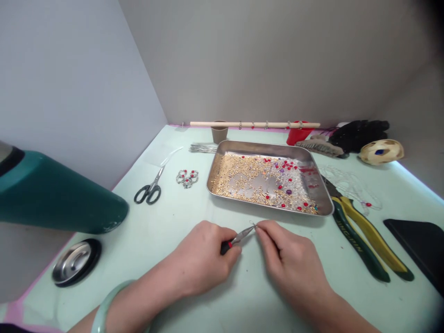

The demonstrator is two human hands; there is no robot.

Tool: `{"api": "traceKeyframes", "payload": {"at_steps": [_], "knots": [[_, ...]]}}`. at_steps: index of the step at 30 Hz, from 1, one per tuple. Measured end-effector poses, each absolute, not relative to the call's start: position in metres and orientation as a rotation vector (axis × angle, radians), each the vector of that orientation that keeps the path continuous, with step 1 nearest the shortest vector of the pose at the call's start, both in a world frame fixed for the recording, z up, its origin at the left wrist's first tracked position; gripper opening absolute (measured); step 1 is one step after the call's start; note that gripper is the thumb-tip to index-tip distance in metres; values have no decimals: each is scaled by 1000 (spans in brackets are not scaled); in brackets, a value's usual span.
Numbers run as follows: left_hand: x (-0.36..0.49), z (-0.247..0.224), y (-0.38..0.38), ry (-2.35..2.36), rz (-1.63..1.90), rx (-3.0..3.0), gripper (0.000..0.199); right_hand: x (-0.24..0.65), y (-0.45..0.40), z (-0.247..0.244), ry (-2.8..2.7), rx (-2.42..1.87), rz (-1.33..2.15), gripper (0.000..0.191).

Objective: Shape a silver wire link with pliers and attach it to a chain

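Observation:
My left hand [211,252] is closed around needle-nose pliers [242,235], whose dark handle shows between thumb and fingers. At the tips of the jaws is a thin piece of wire [252,223], bent into a small loop. My right hand [289,259] pinches the wire between thumb and forefinger, right beside the jaws. Just beyond both hands lies a metal tray [270,210] holding gold and clear beads, with red and purple ones among them. A wire piece with red beads [187,178] rests on the table left of the tray.
Black-handled scissors [149,192] and a green bottle [65,194] are at left, with a metal lid [77,262] below. Green-yellow pliers [364,236] lie at right. A wooden stick [256,125] with small rings spans the brown cup [219,134] and red cup [299,134] behind the tray.

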State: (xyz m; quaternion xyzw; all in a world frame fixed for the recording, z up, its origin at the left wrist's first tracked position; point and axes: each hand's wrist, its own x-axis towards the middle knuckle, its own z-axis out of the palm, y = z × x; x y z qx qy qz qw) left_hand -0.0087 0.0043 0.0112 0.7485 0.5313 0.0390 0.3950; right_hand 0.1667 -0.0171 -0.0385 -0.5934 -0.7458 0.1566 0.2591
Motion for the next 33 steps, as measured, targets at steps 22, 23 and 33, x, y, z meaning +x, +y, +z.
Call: {"api": "traceKeyframes", "payload": {"at_steps": [22,23,33], "knots": [[-7,8,0,1415,138,2052,27,171,-5,-32,-1546,-1584,1114,25],[-8,8,1,1408,151,2026,27,172,-5,-32,-1518,-1580,1153,25],[-7,12,4,1365,123,1915,26,170,-8,-33,-1592,-1581,1041,25]]}}
